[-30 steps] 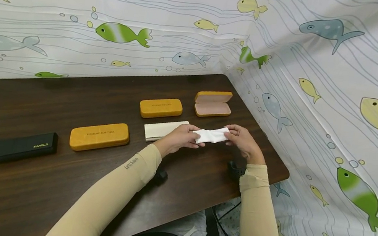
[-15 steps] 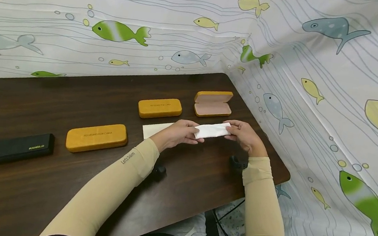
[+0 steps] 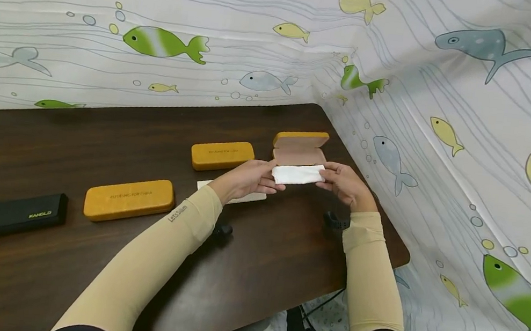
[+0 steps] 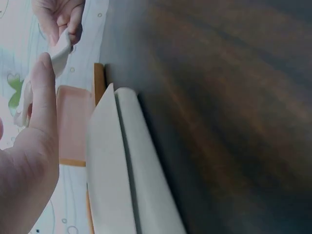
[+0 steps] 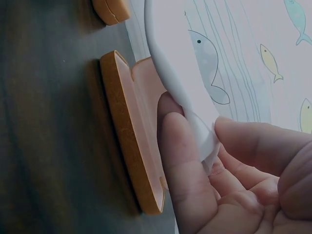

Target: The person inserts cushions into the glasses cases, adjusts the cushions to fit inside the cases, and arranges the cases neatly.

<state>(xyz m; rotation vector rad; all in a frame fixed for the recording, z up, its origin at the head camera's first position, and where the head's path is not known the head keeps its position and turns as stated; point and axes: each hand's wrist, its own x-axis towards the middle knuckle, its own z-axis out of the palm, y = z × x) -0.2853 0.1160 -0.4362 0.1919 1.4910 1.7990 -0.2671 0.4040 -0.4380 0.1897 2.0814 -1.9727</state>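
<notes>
A folded white cloth [image 3: 297,175] is stretched between my two hands, above the table and just in front of an open yellow glasses case [image 3: 299,143]. My left hand [image 3: 247,178] pinches its left end. The right end is between the thumb and fingers of my right hand [image 3: 347,185], clearly seen in the right wrist view, where the cloth [image 5: 183,73] hangs beside the case [image 5: 127,131]. Pink lining shows inside the case; the cloth and hands cover part of its front in the head view. A folded cream sheet [image 3: 248,198] lies beneath my left hand, partly hidden.
One shut yellow glasses case [image 3: 222,156] lies left of the open one, and another [image 3: 129,200] sits nearer. A long black case [image 3: 7,218] is at the far left. A fish-patterned curtain [image 3: 392,119] borders the dark table [image 3: 274,263] behind and right.
Both hands have moved slightly up and away, bringing the cloth to the open case's front edge. The cloth now looks flatter and more level. The view has shifted a little.
</notes>
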